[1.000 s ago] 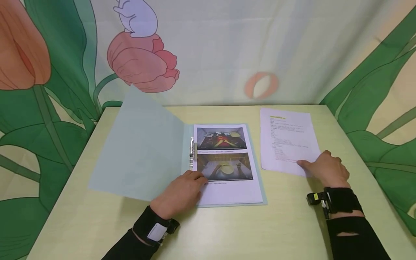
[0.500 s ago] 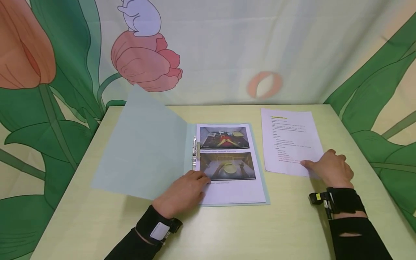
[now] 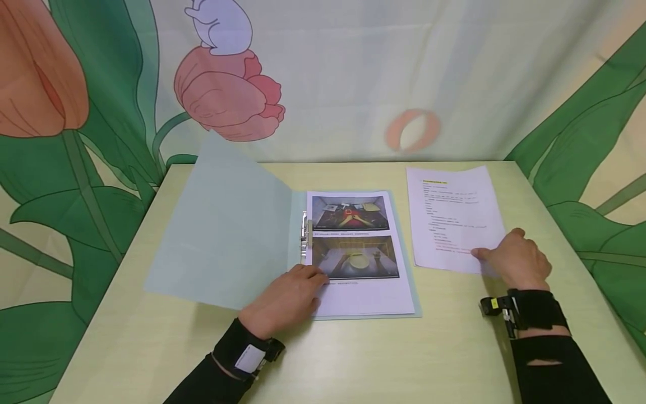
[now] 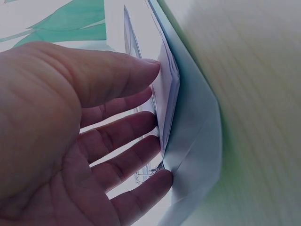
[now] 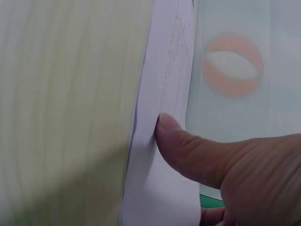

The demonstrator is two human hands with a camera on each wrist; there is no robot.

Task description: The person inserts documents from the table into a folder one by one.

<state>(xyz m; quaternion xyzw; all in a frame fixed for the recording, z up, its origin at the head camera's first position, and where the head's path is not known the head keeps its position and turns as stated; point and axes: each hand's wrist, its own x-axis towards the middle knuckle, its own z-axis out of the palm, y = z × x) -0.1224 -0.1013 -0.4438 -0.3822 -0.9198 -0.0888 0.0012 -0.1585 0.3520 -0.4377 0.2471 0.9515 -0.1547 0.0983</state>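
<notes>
An open pale-blue folder [image 3: 222, 224] lies at the centre of the table [image 3: 151, 348], its printed page [image 3: 358, 252] with two photos just right of the metal clip [image 3: 304, 235]. The left hand [image 3: 285, 300], at lower centre, rests with relaxed, slightly spread fingers [image 4: 127, 134] on that page's lower left corner beside the clip. At the right of the frame, a loose sheet of text [image 3: 454, 216] lies well apart from the folder; the right hand [image 3: 515, 261] grips its lower right corner, thumb [image 5: 188, 150] pressed on top.
</notes>
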